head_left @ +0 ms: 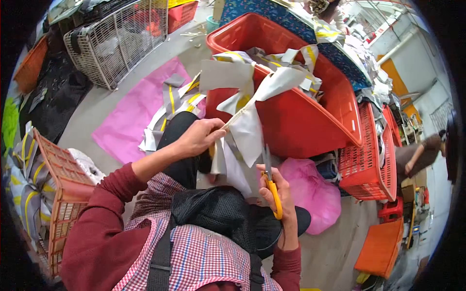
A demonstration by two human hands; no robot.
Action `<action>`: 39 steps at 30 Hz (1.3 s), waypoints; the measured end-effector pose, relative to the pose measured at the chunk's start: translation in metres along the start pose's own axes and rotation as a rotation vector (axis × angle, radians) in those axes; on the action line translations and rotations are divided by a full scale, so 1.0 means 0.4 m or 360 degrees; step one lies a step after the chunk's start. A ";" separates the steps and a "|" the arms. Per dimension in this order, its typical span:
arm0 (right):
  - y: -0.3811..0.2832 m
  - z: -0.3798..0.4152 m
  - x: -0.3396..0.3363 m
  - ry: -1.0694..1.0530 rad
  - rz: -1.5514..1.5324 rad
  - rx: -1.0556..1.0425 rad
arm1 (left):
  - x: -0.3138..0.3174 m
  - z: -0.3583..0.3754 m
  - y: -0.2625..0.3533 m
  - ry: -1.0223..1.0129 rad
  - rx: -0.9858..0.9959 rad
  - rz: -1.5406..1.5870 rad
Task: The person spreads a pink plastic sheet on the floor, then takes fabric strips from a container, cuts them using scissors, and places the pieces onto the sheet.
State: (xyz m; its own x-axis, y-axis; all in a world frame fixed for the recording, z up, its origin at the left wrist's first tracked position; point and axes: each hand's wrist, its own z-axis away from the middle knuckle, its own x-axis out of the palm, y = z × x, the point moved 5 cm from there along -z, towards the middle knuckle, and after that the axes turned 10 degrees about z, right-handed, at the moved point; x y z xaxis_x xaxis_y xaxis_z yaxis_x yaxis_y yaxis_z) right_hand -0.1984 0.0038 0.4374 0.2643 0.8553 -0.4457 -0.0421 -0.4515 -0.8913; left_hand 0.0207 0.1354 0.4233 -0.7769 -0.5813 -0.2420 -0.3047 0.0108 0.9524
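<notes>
My left hand (201, 136) pinches a string of white and grey fabric pieces (245, 128) joined along a narrow cord-like edge. Several of the pieces hang from it, and others reach over the rim of the large red bin (296, 121). In my right hand (279, 189) are scissors (272, 186) with yellow handles, their blades pointing up beside the hanging fabric. More grey, white and yellow-striped pieces (306, 60) fill part of the bin.
On the floor at left, a pink sheet (138, 109) lies under striped fabric pieces (170, 104). A pink plastic bag (310, 194) sits by my right knee. Around me stand a wire cage (116, 43), an orange crate (65, 194) and a red basket (361, 160). Another person's arm (415, 160) shows at far right.
</notes>
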 end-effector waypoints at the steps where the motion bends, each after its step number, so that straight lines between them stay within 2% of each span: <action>1: -0.009 -0.010 0.018 -0.0044 0.0025 0.0035 | -0.022 0.016 0.000 0.0032 -0.0027 0.0000; 2: -0.026 -0.021 0.028 -0.0059 0.0018 0.0030 | -0.039 0.027 0.000 0.0002 -0.0098 0.0071; 4: -0.034 -0.045 0.057 -0.0224 0.0175 0.0246 | -0.060 0.039 -0.014 -0.0029 -0.0218 0.0274; 8: 0.004 -0.093 0.105 -0.0260 0.0326 0.0151 | -0.069 0.045 -0.013 -0.0012 -0.0159 0.0386; 11: 0.021 -0.122 0.113 -0.0250 0.0362 0.0218 | -0.064 0.043 -0.013 -0.0116 -0.0434 0.0497; 17: 0.056 -0.185 0.112 -0.0364 0.0383 0.0369 | -0.045 0.011 -0.058 -0.0162 -0.0402 0.0604; 20: 0.080 -0.231 0.118 -0.0314 0.0108 0.0232 | -0.040 -0.006 -0.089 -0.0186 -0.0424 0.0654; 22: 0.096 -0.260 0.119 -0.0344 0.0302 0.0194 | -0.049 -0.017 -0.108 -0.0139 -0.0454 0.0599; 23: 0.104 -0.274 0.119 -0.0414 0.0250 0.0340 | -0.058 -0.021 -0.124 -0.0142 -0.0534 0.0551; 24: 0.116 -0.286 0.118 -0.0422 0.0241 0.0348 | -0.064 -0.029 -0.141 -0.0141 -0.0549 0.0552; 26: 0.146 -0.297 0.105 -0.0249 0.0035 0.0461 | -0.086 -0.046 -0.177 0.0043 -0.0485 0.0470; 28: 0.174 -0.301 0.079 -0.0198 0.0171 0.0391 | -0.099 -0.090 -0.208 0.0108 -0.0511 0.0405; 30: 0.201 -0.292 0.051 -0.0079 0.0183 0.0224 | -0.114 -0.153 -0.187 0.0440 -0.0049 0.0071; 32: 0.227 -0.287 0.037 -0.0103 0.0205 0.0252 | -0.074 -0.228 -0.177 0.0347 -0.0030 -0.0023; 34: 0.235 -0.291 0.024 -0.0100 0.0170 0.0271 | -0.012 -0.300 -0.163 0.0116 0.0131 -0.0318; 38: 0.256 -0.295 0.007 -0.0143 -0.0042 0.0294 | 0.047 -0.415 -0.206 0.0209 0.0058 -0.0409; 39: 0.262 -0.289 0.001 -0.0125 -0.0158 0.0366 | 0.056 -0.428 -0.215 0.0198 0.0100 -0.0595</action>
State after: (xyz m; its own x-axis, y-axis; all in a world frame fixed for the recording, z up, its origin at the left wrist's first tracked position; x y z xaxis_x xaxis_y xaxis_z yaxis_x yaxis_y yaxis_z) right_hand -0.0915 -0.0724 0.3532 0.2031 0.9136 -0.3524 -0.2403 -0.3024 -0.9224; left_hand 0.1238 -0.0180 0.3675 -0.5344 -0.6488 -0.5418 -0.5901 -0.1726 0.7886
